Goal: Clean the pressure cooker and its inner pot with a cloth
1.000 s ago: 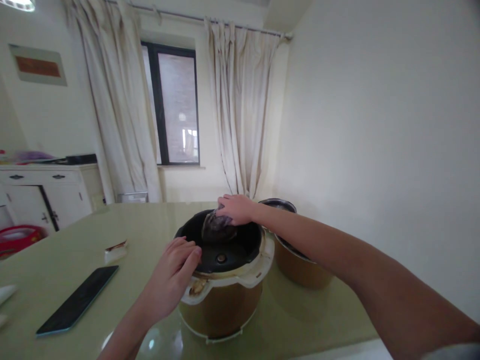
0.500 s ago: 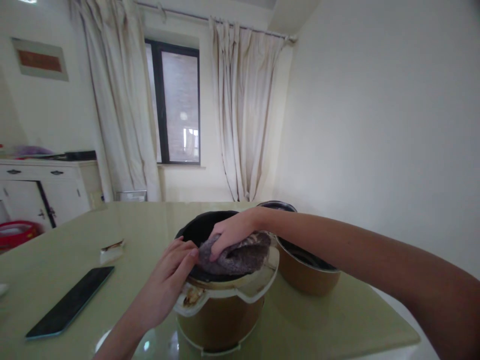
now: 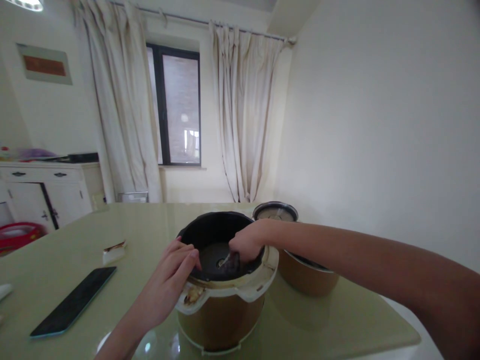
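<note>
A brown cooker body (image 3: 221, 315) with a stained white rim (image 3: 258, 283) and a black interior stands on the green table (image 3: 93, 250). My left hand (image 3: 169, 282) rests on its near left rim, fingers together and laid flat over the edge. My right hand (image 3: 245, 242) reaches down inside the black well, fingers curled on a dark grey cloth (image 3: 233, 261) pressed against the near inner wall. Only a small part of the cloth shows under the hand.
A second brown pot (image 3: 307, 275) with a round lid (image 3: 275, 211) behind it stands to the right. A black phone (image 3: 73, 307) and a small white packet (image 3: 114, 250) lie on the left. A white cabinet (image 3: 48, 192), a red basin (image 3: 18, 235) and curtains are beyond.
My right hand has dropped from the cooker's front rim down into the black well, taking the cloth with it. My left hand has stayed on the rim.
</note>
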`<state>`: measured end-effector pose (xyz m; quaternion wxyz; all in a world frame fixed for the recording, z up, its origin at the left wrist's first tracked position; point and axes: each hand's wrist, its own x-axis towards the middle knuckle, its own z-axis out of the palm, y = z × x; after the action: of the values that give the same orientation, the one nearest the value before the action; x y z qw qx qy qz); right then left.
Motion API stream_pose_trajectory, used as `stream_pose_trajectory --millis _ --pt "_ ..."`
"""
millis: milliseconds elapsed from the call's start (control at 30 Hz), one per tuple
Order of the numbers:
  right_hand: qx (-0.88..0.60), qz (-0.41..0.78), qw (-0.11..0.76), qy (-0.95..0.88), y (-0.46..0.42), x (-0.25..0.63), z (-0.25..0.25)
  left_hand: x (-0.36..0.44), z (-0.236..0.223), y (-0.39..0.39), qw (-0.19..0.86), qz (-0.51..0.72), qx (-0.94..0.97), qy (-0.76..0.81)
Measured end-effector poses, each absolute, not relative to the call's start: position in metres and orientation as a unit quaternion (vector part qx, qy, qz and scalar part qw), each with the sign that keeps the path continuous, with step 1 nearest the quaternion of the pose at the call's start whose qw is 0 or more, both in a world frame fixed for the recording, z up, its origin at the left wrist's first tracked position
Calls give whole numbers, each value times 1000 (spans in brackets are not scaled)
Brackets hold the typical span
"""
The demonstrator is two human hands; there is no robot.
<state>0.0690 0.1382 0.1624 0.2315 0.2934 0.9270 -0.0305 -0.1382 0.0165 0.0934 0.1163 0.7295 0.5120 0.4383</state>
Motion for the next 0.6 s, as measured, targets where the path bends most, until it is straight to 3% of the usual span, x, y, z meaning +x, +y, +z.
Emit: stream_pose_trajectory --millis 133,367,600 --pt "233 221 216 922 153 62 158 -138 94 16 101 430 738 511" --pt "-41 362 124 923 182 35 158 -139 97 14 111 421 744 506" --pt "238 273 185 914 158 59 151 -140 89 17 106 434 732 514"
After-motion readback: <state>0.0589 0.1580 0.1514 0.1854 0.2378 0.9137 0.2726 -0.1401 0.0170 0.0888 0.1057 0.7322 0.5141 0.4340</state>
